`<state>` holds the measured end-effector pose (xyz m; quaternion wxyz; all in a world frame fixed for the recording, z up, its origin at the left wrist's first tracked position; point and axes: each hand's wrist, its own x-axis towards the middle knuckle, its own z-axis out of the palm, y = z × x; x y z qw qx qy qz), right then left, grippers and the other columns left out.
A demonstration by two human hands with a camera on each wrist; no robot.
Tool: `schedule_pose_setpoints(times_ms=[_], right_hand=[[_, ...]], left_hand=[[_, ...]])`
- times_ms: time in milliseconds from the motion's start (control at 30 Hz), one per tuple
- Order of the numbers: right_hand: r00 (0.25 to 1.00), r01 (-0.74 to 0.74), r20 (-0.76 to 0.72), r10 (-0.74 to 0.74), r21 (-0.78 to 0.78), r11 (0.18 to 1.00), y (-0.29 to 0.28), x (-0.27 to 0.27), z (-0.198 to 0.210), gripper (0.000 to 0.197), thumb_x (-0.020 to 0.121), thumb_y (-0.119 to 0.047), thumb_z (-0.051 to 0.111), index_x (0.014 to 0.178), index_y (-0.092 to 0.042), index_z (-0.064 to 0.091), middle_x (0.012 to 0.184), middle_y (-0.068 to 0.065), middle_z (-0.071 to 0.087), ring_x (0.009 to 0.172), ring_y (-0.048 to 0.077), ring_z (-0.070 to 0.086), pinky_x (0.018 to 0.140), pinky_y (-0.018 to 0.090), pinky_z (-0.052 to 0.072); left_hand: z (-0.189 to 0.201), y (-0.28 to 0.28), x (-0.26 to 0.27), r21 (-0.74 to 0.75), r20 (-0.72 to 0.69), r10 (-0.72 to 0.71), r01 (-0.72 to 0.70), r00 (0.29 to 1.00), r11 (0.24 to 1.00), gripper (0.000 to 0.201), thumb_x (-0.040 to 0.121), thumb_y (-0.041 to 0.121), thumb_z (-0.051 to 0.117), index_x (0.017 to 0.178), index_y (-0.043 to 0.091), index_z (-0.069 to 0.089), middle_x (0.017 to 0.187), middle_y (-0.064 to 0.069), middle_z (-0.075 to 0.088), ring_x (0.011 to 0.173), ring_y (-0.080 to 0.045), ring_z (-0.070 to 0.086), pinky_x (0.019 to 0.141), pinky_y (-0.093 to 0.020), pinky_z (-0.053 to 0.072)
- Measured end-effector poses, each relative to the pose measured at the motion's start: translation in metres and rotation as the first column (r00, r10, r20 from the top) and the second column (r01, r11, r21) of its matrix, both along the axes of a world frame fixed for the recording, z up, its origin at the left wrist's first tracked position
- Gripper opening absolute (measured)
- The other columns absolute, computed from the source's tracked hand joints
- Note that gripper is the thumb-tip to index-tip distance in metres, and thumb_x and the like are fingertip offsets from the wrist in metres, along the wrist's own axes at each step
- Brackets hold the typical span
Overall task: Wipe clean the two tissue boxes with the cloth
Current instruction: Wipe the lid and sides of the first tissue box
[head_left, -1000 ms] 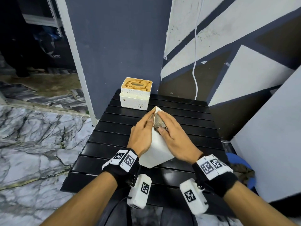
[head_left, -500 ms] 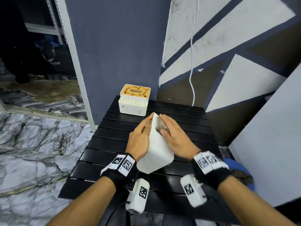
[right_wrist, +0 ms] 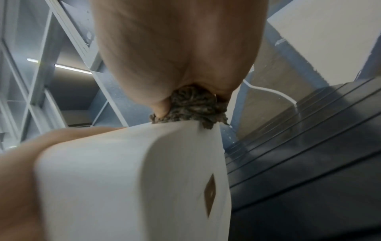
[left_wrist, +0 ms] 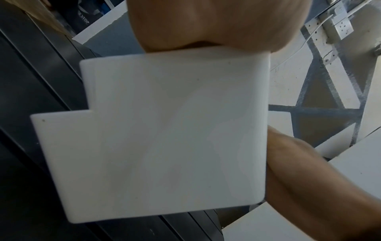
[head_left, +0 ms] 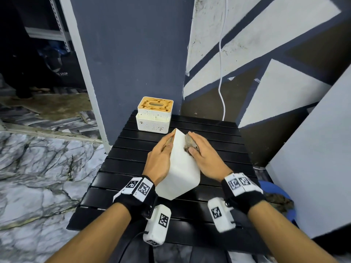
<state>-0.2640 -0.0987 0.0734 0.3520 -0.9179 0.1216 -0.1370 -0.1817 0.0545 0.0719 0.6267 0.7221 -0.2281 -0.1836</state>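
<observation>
A white tissue box (head_left: 180, 168) stands tilted on one edge on the black slatted table (head_left: 212, 149). My left hand (head_left: 163, 149) lies flat against its left face, fingers straight, and steadies it. My right hand (head_left: 197, 149) grips a crumpled brown-grey cloth (head_left: 189, 142) and presses it on the box's upper right face. In the right wrist view the thumb digs into the cloth (right_wrist: 193, 106) at the top edge of the box (right_wrist: 123, 179). The left wrist view is filled by the box's white side (left_wrist: 164, 130). A second tissue box (head_left: 154, 118), white with a stained wooden lid, stands at the table's far edge.
A dark grey pillar (head_left: 129, 63) rises right behind the second box. A white cable (head_left: 221, 82) hangs down the painted wall. A white board (head_left: 313, 158) leans at the right, with a blue bucket (head_left: 275, 188) at its foot. Marble floor (head_left: 38, 168) lies to the left.
My right hand has slid the cloth a little to the right and down the box's face. The left hand keeps its place on the box.
</observation>
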Motion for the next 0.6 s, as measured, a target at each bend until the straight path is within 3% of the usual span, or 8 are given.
schedule_pose_setpoints(times_ms=[100,200,267,333,367,433,500,600], right_hand=[[0.996,0.003,-0.091,-0.002,0.01,1.0,-0.016,0.021,0.013,0.049,0.1,-0.024,0.042,0.146,-0.021,0.029,0.149,0.001,0.032,0.136,0.016,0.032,0.109,0.021,0.02],[0.991,-0.002,-0.132,0.001,-0.002,1.0,-0.017,0.026,0.019,0.048,0.099,-0.027,0.043,0.146,-0.024,0.03,0.148,-0.001,0.034,0.134,0.016,0.035,0.107,0.023,0.024],[0.996,-0.021,-0.082,0.017,-0.039,0.999,-0.011,0.021,0.015,0.05,0.099,-0.026,0.044,0.146,-0.024,0.029,0.15,-0.003,0.032,0.136,0.013,0.032,0.108,0.02,0.021],[0.999,-0.043,-0.02,0.042,-0.096,0.994,0.0,0.013,0.008,0.051,0.098,-0.026,0.045,0.146,-0.026,0.029,0.151,-0.006,0.029,0.138,0.01,0.026,0.111,0.02,0.018],[0.998,-0.055,0.001,0.055,-0.127,0.99,0.006,0.009,0.005,0.051,0.098,-0.027,0.045,0.146,-0.027,0.029,0.151,-0.008,0.028,0.139,0.008,0.024,0.112,0.02,0.016],[0.996,-0.073,0.03,0.079,-0.176,0.982,0.016,0.001,0.001,0.052,0.098,-0.029,0.045,0.147,-0.026,0.029,0.152,-0.01,0.025,0.139,0.004,0.02,0.112,0.016,0.013],[0.994,-0.08,0.057,0.094,-0.215,0.973,0.024,-0.005,0.001,0.053,0.098,-0.031,0.045,0.147,-0.026,0.028,0.153,-0.011,0.023,0.138,0.002,0.019,0.111,0.013,0.011],[0.989,-0.076,0.103,0.108,-0.278,0.957,0.034,-0.007,0.003,0.054,0.098,-0.031,0.045,0.148,-0.024,0.027,0.153,-0.008,0.023,0.139,0.005,0.019,0.114,0.017,0.013]], left_hand=[[-0.001,0.002,0.007,0.003,-0.044,-0.025,0.025,0.999,1.0,0.029,0.1,0.054,0.043,0.127,0.056,0.055,0.127,0.017,0.063,0.116,-0.009,0.058,0.104,-0.038,0.045],[0.004,0.006,0.017,0.0,-0.163,-0.071,0.072,0.984,0.997,0.024,0.097,0.049,0.047,0.117,0.054,0.059,0.115,0.001,0.071,0.101,-0.02,0.067,0.092,-0.043,0.052],[0.009,0.005,0.023,-0.004,-0.238,-0.083,0.084,0.968,0.996,0.027,0.1,0.027,0.046,0.119,0.042,0.058,0.106,-0.007,0.07,0.086,-0.019,0.065,0.074,-0.034,0.05],[0.014,0.004,0.03,-0.011,-0.301,-0.058,0.058,0.952,0.998,0.029,0.099,0.015,0.045,0.121,0.028,0.058,0.097,-0.006,0.066,0.077,-0.016,0.06,0.064,-0.028,0.046],[0.014,0.004,0.033,-0.017,-0.331,-0.039,0.036,0.943,0.999,0.024,0.098,0.012,0.045,0.116,0.02,0.059,0.088,-0.005,0.066,0.07,-0.013,0.059,0.058,-0.025,0.046],[0.019,0.003,0.032,-0.048,-0.396,-0.059,0.043,0.917,0.998,0.02,0.099,0.015,0.045,0.091,0.011,0.063,0.06,-0.001,0.065,0.048,-0.011,0.058,0.045,-0.017,0.044],[0.016,0.004,0.033,-0.072,-0.464,-0.071,0.042,0.883,0.997,0.033,0.101,0.026,0.047,0.076,0.011,0.064,0.05,-0.001,0.063,0.046,-0.016,0.059,0.05,-0.021,0.047],[0.019,0.003,0.029,-0.11,-0.471,-0.045,-0.009,0.881,0.994,0.039,0.099,0.042,0.053,0.082,0.012,0.071,0.07,-0.01,0.073,0.073,-0.029,0.066,0.08,-0.041,0.054]])
